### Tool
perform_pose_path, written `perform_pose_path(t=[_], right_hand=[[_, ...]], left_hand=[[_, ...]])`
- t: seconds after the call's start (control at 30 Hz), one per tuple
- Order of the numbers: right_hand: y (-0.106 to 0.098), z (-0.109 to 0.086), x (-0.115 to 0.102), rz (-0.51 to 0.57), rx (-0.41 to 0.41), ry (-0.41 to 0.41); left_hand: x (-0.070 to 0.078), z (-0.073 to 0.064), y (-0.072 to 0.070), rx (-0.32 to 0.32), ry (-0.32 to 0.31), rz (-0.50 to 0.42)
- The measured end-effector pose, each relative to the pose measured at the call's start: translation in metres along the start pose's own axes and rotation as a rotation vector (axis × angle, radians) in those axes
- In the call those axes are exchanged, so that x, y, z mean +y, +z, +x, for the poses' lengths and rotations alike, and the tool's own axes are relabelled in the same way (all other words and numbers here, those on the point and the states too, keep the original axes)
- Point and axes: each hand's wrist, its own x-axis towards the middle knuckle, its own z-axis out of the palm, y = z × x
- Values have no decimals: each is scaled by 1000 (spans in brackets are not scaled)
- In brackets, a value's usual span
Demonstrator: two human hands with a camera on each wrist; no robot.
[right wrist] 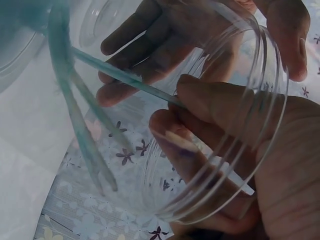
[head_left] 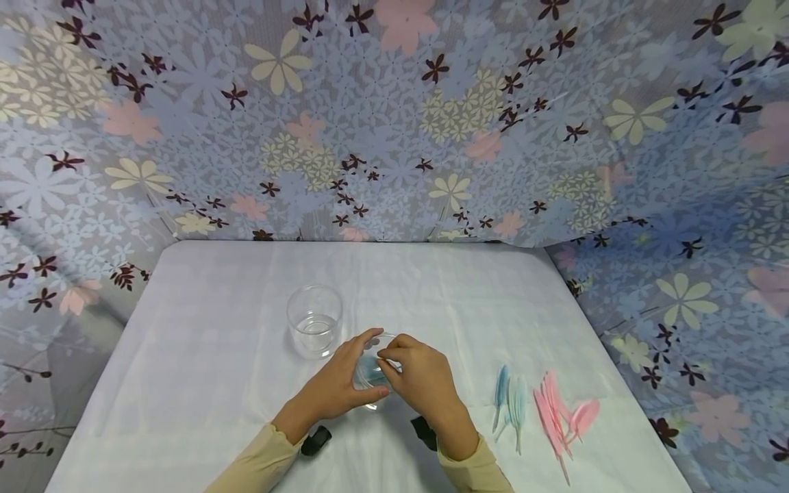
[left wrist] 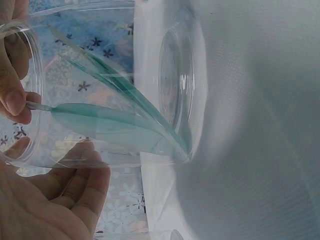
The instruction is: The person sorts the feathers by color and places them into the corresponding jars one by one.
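- We can read no text, label, brand or number on the nearer clear jar (left wrist: 65,85).
- We find none on the farther jar (head_left: 314,322) to the left, either.
- The flowered cloth (head_left: 370,123) shows us no lettering.

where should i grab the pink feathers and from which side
Likely best pinched by the bare stems, coming from the near side with the right hand once free: the pink feathers lie flat, stems pointing toward the person, broad vanes away.
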Motion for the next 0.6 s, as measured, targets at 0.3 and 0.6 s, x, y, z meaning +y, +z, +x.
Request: perform_pose_path(t=[0.3, 0.6], right_hand=[[-11, -12, 2, 108, 76, 59], [-30, -62, 41, 77, 214, 536]], left_hand=[[0, 1, 3, -12, -15, -4], [0, 0, 1, 3, -38, -12]])
